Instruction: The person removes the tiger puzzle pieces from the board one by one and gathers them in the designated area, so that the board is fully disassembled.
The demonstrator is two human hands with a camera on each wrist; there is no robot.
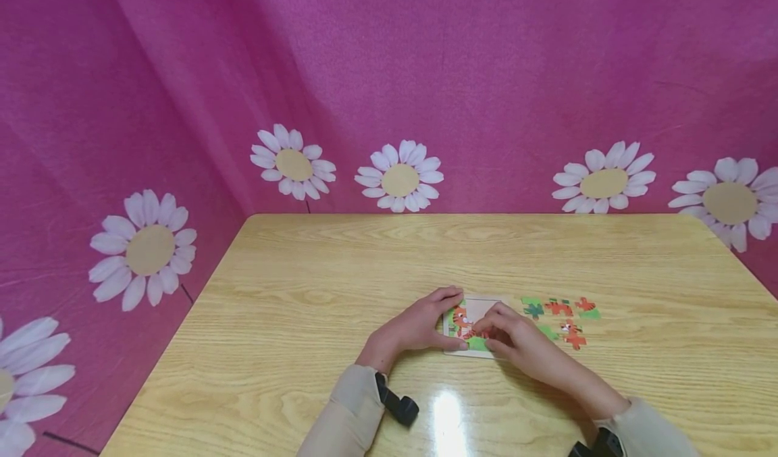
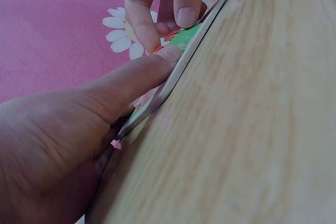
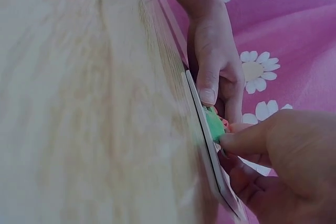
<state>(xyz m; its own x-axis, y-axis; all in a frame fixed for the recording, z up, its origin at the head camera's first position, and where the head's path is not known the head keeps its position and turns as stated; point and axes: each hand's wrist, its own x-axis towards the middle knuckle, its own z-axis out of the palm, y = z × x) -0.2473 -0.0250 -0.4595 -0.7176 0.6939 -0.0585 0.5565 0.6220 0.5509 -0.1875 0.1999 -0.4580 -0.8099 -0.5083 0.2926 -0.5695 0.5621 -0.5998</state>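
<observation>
Jigsaw board (image 1: 480,308), thin, pale and rectangular with a narrow raised rim, lies flat on the light wood-grain desk (image 1: 365,261), about midway between the desk's left and right edges and well apart from its far edge. Its left and near parts carry a cartoon picture in fitted pieces: an orange tiger face (image 1: 460,318) with dark stripes and a white eye, set against bright green. The bare base shows pale toward the board's far right part.

The person's left hand (image 1: 419,325) spans the board's left edge and holds it, fingers bent at the far left corner and thumb laid over the near edge. The right hand (image 1: 523,342) reaches across from the board's right side, its thumb and index finger bent in and clamped on a green-and-orange jigsaw piece (image 3: 214,124) at the near part of the board; the fingers hide much of that piece's outline.

Toward the desk's right edge, just beside the board, lie loose pieces with knobs and notches: a two-tone green piece (image 1: 533,307), an orange striped piece (image 1: 558,307), an orange piece with a green base (image 1: 587,307), a plain green piece (image 1: 549,332) partly behind the right hand, and an orange piece with part of a face (image 1: 573,333).
</observation>
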